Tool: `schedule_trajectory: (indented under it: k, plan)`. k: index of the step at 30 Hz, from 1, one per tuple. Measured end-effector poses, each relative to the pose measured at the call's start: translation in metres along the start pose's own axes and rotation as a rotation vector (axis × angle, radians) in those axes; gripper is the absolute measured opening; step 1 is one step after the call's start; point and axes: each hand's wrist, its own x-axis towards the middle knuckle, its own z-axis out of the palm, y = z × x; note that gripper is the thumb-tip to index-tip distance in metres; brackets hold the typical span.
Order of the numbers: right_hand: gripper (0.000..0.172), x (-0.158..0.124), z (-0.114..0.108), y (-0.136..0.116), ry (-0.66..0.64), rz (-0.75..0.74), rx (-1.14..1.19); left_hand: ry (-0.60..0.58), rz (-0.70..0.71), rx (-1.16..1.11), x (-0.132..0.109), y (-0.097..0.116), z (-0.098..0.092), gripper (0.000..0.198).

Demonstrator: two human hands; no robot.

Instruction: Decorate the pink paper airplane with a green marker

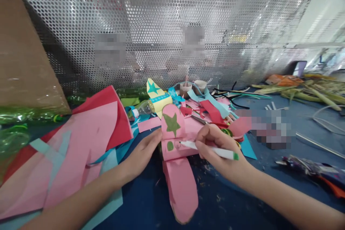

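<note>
A pink paper aeroplane (179,161) lies on the blue table, with a green star on its upright wing and a green dot on its body. My left hand (142,152) steadies the plane's left side, fingers flat against it. My right hand (215,145) is closed round a white marker with a green end (212,149); its tip touches the pink body beside the green dot. A yellow plane with a teal star (157,97) stands behind, fixed to a clear plastic bottle.
Large pink and red paper sheets (88,133) cover the left. Scraps of red, pink and teal paper (210,109) pile up behind the plane. Green plastic bottles (16,118) lie far left, dried leaves (304,91) far right. A perforated metal screen (172,25) closes off the back.
</note>
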Motion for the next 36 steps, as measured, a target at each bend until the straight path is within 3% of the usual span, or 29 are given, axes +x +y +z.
schedule_trajectory:
  k: [3,10,14,20,27,31,36]
  plan:
    - [0.014,-0.002,0.001,0.001,0.012,-0.034,-0.042,0.060,0.078,-0.031,0.000,0.001,0.002,0.063]
    - [0.014,-0.001,0.002,0.001,0.001,-0.082,-0.016,-0.012,0.152,-0.158,0.002,-0.006,-0.001,0.054]
    - [0.012,0.001,0.003,0.000,-0.011,-0.076,0.023,-0.042,0.108,-0.136,0.004,-0.013,-0.004,0.055]
    - [0.014,0.001,0.002,-0.001,0.017,-0.043,0.052,-0.024,0.040,-0.097,0.001,-0.005,-0.006,0.062]
    - [0.019,0.003,-0.002,0.004,0.005,-0.004,0.100,0.051,0.084,-0.037,-0.001,-0.011,-0.004,0.054]
    - [0.018,0.003,0.000,0.004,-0.006,0.018,0.121,0.023,0.146,-0.084,-0.002,-0.013,-0.003,0.051]
    - [0.020,0.003,-0.002,0.006,0.042,0.056,0.177,0.030,0.081,-0.118,-0.003,-0.016,-0.003,0.056]
